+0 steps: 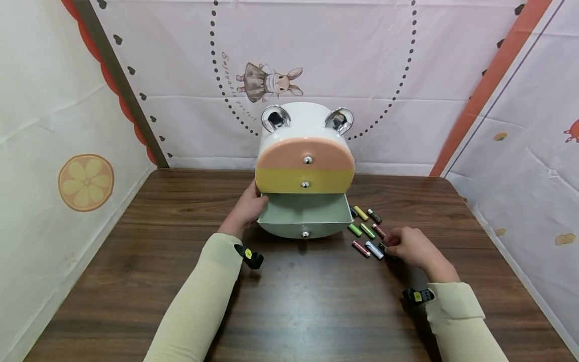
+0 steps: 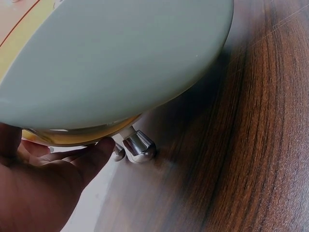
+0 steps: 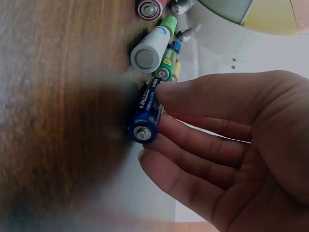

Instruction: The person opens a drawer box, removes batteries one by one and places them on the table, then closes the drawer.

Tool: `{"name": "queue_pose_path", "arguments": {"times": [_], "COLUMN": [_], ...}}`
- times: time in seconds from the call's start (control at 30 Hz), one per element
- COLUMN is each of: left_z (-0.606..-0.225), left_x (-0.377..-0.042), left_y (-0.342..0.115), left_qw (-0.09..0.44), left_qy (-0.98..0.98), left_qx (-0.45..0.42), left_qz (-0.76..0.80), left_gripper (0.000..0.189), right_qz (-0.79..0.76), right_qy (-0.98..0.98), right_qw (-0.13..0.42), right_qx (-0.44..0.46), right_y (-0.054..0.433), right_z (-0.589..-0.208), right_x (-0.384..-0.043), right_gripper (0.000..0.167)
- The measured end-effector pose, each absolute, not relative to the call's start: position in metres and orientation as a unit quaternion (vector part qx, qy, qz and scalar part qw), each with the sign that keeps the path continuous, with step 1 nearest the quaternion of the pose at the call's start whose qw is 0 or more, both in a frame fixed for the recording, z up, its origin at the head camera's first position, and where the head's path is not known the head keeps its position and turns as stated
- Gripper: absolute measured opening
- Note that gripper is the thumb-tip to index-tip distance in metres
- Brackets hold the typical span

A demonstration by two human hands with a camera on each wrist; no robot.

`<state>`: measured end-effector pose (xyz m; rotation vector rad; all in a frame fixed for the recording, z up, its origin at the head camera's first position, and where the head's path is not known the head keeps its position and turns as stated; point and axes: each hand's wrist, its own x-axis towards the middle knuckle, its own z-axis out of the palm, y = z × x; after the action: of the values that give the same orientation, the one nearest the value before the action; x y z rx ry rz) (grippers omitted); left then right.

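Note:
A frog-shaped drawer cabinet (image 1: pixel 306 118), white with silver eyes, stands on the table; its bottom green drawer (image 1: pixel 304 230) is pulled out with a bare floor. My left hand (image 1: pixel 246 208) rests against the cabinet's left side, its thumb by the drawer. In the left wrist view, the left hand's fingers (image 2: pixel 91 162) lie along the side behind the drawer front. My right hand (image 1: pixel 413 247) pinches a dark blue battery (image 3: pixel 146 113) between thumb and fingers, low at the tabletop. Several loose batteries lie beside it, including a red one (image 1: pixel 361 249) and a silver-white one (image 1: pixel 374 250).
More batteries, such as a yellow one (image 1: pixel 360 213) and a black one (image 1: pixel 374 216), lie close to the cabinet's right side. Short silver feet (image 2: pixel 140 147) hold the cabinet off the brown wooden table (image 1: pixel 307 306). Printed cloth (image 1: pixel 384 60) surrounds the table's back and sides.

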<state>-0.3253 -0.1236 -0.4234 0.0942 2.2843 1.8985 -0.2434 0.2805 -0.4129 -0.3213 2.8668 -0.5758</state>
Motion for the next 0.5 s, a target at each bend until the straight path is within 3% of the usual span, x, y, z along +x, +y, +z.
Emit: {"name": "queue_pose_path", "arguments": {"times": [0.5], "left_z": [-0.396], "left_x": [-0.306], "left_y": [-0.121], "left_qw": [0.108], "left_qy": [0.758], "left_qx": [0.025], "left_qz": [0.643], "left_gripper": [0.077], "right_qz": [-0.209], "right_qy": [0.968], "right_qw": [0.004], "right_qx": [-0.135], "right_y": [0.258], "right_z": [-0.398], "right_x": [-0.236], "right_gripper": [0.021]}}
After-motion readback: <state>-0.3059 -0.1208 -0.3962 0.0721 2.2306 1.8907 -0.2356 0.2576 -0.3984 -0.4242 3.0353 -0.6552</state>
